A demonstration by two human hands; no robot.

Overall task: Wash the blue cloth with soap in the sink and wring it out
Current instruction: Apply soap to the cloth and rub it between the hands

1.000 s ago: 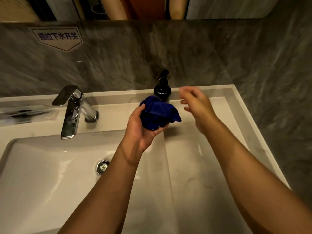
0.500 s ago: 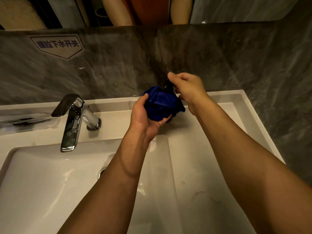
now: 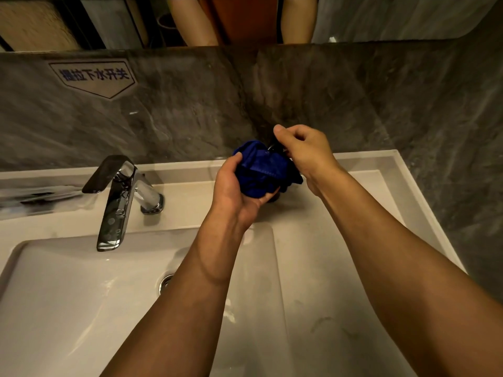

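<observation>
A: Blue fabric, bunched: the blue cloth (image 3: pixel 261 170) sits in the cupped palm of the left hand (image 3: pixel 236 189), thumb along its near-left edge and fingertips curling up under its lower right side. The left grip is closed around the cloth, which is raised above the pale counter (image 3: pixel 340 240), to the right of the basin and close to the grey stone wall (image 3: pixel 190 118).

B: And the right hand (image 3: pixel 304 151)?

A: It is curled over the top of a dark soap dispenser (image 3: pixel 273 146), of which only a small part shows between the cloth and the knuckles. The thumb points left above the cloth. The fingers are folded, but whether they clasp the pump head or merely press on it cannot be told.

B: Fixed features?

A: The white sink (image 3: pixel 81 308) fills the lower left, with its drain (image 3: pixel 166 281) partly hidden by the left forearm. The chrome faucet (image 3: pixel 119 197) stands on the counter behind the basin, its spout over the basin's rear edge, well apart from the cloth. A label (image 3: pixel 94 76) with printed characters is fixed to the wall above the faucet.
</observation>
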